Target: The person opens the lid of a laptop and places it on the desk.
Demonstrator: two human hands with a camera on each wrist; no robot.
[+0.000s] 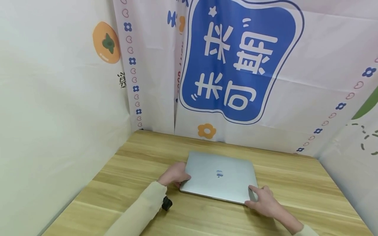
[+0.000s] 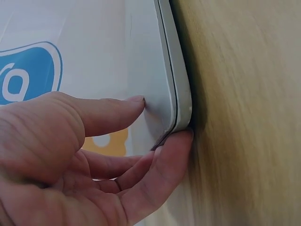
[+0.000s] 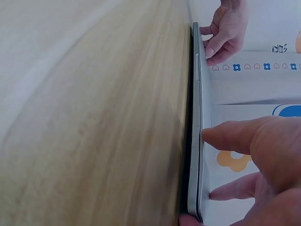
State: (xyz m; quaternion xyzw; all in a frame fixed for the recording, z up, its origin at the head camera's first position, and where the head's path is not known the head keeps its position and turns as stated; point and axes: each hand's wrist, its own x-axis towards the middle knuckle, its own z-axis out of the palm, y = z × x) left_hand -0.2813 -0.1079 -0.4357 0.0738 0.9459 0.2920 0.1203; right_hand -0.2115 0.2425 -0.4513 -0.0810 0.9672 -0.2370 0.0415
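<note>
A silver laptop, lid folded down and a logo in its middle, lies on the wooden table. At its left side my left hand grips the near corner. The left wrist view has the thumb on the lid and fingers curled under the corner. My right hand holds the near right corner, thumb at the front edge and a finger on the lid. Another fingertip shows at the underside edge in the right wrist view. A thin dark gap runs between laptop and table there.
The wooden table meets a white wall on the left and a printed cloth behind, bearing a large blue sign. Another white cloth side bounds the right. A small black device sits at the left wrist.
</note>
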